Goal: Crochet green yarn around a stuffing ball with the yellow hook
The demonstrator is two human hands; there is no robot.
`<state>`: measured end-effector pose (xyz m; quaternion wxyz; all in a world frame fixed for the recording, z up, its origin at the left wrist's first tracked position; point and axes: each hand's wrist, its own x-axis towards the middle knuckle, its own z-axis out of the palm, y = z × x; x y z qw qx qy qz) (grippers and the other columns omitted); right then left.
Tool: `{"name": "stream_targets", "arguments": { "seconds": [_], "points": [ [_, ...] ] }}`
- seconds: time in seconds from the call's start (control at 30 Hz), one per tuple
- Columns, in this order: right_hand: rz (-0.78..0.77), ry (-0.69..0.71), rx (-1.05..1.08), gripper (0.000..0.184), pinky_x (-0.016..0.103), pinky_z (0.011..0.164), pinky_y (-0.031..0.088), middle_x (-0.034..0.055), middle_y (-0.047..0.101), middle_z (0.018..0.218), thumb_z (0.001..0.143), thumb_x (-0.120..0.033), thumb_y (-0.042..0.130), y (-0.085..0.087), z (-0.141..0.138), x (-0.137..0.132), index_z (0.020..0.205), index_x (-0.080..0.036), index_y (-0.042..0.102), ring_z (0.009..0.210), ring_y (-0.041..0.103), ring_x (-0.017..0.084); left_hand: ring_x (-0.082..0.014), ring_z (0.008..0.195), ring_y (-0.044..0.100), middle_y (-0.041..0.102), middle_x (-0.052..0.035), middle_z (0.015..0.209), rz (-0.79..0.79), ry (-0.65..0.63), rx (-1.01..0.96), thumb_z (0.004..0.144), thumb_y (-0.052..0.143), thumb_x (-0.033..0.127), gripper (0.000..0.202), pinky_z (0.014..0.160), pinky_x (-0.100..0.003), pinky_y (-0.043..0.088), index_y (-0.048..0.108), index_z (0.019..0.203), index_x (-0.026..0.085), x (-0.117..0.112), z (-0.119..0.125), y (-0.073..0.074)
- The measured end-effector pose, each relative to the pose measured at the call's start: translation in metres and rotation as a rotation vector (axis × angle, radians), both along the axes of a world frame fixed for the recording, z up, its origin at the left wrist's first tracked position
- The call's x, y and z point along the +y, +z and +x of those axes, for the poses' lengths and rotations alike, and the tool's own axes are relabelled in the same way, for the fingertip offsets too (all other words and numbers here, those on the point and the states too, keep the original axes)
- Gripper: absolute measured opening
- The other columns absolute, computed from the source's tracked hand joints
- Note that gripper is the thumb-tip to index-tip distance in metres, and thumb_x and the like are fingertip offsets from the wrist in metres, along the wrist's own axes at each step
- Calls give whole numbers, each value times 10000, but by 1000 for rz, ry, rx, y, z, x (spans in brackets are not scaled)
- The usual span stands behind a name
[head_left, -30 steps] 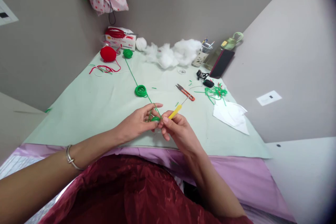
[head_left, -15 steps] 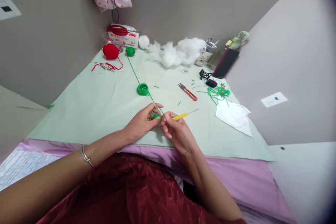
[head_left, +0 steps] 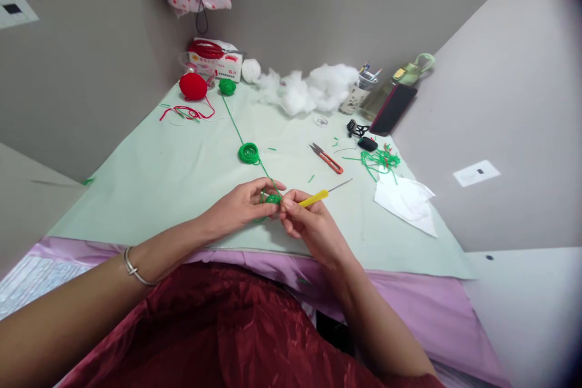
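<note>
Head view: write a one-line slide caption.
Left hand pinches a green crochet piece; right hand holds a yellow-handled hook.

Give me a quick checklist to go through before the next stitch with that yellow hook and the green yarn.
1. Left hand pinches the small green piece: ok.
2. Right hand grips the yellow hook by its handle: ok.
3. Working tip of the hook caught in a loop: cannot tell, the fingers hide it.
4. Green strand runs from the piece past the green coil to the green ball with no visible snag: ok.
5. Orange snips lie on the table cloth, apart from the strand: ok.
</note>
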<state>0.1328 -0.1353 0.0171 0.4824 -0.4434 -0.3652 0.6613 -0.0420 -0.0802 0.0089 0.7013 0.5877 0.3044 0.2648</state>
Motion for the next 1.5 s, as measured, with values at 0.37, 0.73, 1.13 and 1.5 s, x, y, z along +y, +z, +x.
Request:
{"name": "stream_targets", "arguments": {
  "seconds": [0.37,0.73,1.13,1.5],
  "points": [
    [1,-105,42,354,176,378,191,-35,578,609,732,-424,846,7,-12,-5,684,-171,603,418,359,30,-143,835,599,591,16,890,182,313,51,802,632,186,219,806,-282,490,533,994,217,-15,24,-3],
    [-84,-26,33,355,173,371,238,-24,588,615,739,-415,854,-2,5,-1,690,-172,600,448,387,48,-123,585,632,679,6,706,-11,-8,54,834,689,291,216,578,-263,523,526,935,192,2,6,-4],
    [-109,-3,40,353,151,362,212,-19,575,620,722,-401,867,1,4,0,681,-163,608,454,384,38,-122,568,608,638,30,743,64,-20,87,848,635,248,170,559,-267,482,486,922,219,0,9,-13],
    [-100,-40,59,350,131,351,222,-26,568,624,701,-375,878,3,4,0,668,-151,611,449,369,24,-91,523,475,545,60,713,87,9,100,807,609,220,140,505,-242,375,477,855,217,5,19,-9]
  ]
}}
